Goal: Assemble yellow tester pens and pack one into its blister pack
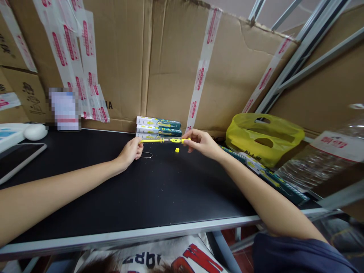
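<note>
My left hand is closed around the left end of a slim yellow rod-shaped tool. A short metal section shows near its middle. At the other end, the fingers of my right hand pinch its thicker yellow part. The tool lies level between both hands, above the black tabletop. Just below it sits a small yellow cap. A bent metal wire loop shows beside my left hand; whether it joins the tool I cannot tell.
Printed slim boxes are stacked behind the tool, against a cardboard wall. More boxes, a yellow plastic bag and clear wrapped bottles stand right. A phone and a white rounded object are left.
</note>
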Demonstrator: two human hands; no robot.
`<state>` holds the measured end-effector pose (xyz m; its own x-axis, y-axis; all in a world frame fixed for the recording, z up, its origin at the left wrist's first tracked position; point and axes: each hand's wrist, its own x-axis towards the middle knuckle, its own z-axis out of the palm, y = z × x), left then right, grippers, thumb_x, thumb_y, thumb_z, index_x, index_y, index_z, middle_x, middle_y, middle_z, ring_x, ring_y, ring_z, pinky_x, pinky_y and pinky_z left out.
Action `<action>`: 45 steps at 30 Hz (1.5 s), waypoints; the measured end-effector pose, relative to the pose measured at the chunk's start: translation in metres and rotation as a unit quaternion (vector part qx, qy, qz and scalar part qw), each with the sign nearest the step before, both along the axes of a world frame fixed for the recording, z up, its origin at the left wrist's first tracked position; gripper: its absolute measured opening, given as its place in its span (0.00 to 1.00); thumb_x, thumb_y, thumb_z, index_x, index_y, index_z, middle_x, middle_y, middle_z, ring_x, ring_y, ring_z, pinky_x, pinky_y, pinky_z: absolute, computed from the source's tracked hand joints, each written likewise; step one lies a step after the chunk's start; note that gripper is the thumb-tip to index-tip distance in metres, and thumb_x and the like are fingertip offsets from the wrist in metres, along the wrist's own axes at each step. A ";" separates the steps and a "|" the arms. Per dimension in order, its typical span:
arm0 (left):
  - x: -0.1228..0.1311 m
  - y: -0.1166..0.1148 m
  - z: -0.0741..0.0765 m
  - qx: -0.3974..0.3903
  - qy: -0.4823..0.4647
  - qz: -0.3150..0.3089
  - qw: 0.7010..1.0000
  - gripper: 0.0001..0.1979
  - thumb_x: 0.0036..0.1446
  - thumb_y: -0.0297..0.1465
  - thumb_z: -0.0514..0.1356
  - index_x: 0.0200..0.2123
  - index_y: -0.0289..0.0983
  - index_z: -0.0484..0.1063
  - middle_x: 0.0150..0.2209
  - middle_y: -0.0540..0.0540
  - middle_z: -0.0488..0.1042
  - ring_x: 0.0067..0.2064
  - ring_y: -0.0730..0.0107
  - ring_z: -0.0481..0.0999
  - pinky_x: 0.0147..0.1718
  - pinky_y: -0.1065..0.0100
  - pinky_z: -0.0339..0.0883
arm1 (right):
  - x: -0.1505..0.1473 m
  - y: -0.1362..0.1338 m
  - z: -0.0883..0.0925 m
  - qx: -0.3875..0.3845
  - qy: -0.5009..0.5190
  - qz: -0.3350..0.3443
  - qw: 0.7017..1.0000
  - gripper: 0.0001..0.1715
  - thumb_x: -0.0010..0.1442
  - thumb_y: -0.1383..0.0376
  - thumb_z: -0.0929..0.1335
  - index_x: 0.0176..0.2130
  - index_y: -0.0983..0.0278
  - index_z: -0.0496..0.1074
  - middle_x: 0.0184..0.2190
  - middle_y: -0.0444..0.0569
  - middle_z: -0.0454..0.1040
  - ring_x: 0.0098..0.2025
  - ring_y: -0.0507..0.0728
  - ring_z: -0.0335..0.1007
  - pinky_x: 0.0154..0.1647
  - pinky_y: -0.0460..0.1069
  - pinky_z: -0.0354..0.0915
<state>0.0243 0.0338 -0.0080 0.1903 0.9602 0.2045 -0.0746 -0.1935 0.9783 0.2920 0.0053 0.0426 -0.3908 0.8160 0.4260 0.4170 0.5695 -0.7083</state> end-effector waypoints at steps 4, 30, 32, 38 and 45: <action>0.000 -0.001 -0.001 -0.001 0.001 0.000 1.000 0.11 0.57 0.31 0.45 0.22 0.38 0.54 0.13 0.59 0.48 0.12 0.82 0.47 0.12 0.77 0.47 | -0.005 0.002 -0.004 -0.034 0.063 0.011 0.997 0.19 0.56 0.53 0.68 0.41 0.63 0.64 0.24 0.41 0.70 0.18 0.46 0.62 0.20 0.45 0.69; 0.001 -0.001 -0.001 0.008 -0.014 0.000 1.000 0.12 0.58 0.30 0.44 0.22 0.38 0.54 0.13 0.59 0.47 0.12 0.82 0.47 0.13 0.76 0.46 | -0.010 0.000 -0.011 -0.075 0.013 -0.012 0.997 0.25 0.60 0.45 0.61 0.26 0.63 0.60 0.18 0.42 0.69 0.13 0.45 0.55 0.11 0.41 0.57; 0.002 -0.002 -0.002 0.011 -0.012 -0.004 1.000 0.12 0.58 0.30 0.45 0.22 0.38 0.54 0.13 0.59 0.48 0.13 0.82 0.48 0.13 0.77 0.46 | -0.011 0.000 -0.014 -0.087 -0.006 -0.023 0.996 0.30 0.59 0.44 0.60 0.22 0.65 0.61 0.16 0.43 0.67 0.13 0.45 0.55 0.11 0.41 0.56; 0.001 -0.002 -0.002 0.009 -0.012 -0.008 1.000 0.12 0.59 0.29 0.44 0.22 0.38 0.54 0.13 0.60 0.47 0.13 0.82 0.47 0.13 0.76 0.45 | -0.015 0.000 -0.017 -0.105 0.008 -0.031 0.994 0.32 0.57 0.40 0.59 0.22 0.64 0.60 0.15 0.43 0.66 0.12 0.45 0.54 0.10 0.41 0.55; 0.002 0.001 -0.003 0.008 -0.016 -0.006 1.000 0.13 0.59 0.30 0.44 0.22 0.38 0.54 0.12 0.60 0.47 0.12 0.82 0.48 0.13 0.76 0.46 | -0.013 -0.001 -0.011 -0.082 0.038 -0.038 0.995 0.27 0.60 0.43 0.58 0.28 0.63 0.61 0.16 0.42 0.67 0.13 0.46 0.53 0.10 0.41 0.55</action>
<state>0.0260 0.0348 -0.0105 0.1946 0.9545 0.2260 -0.1089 -0.2080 0.9721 0.2785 0.0040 0.0319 -0.2961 0.9034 0.3102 0.3961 0.4117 -0.8208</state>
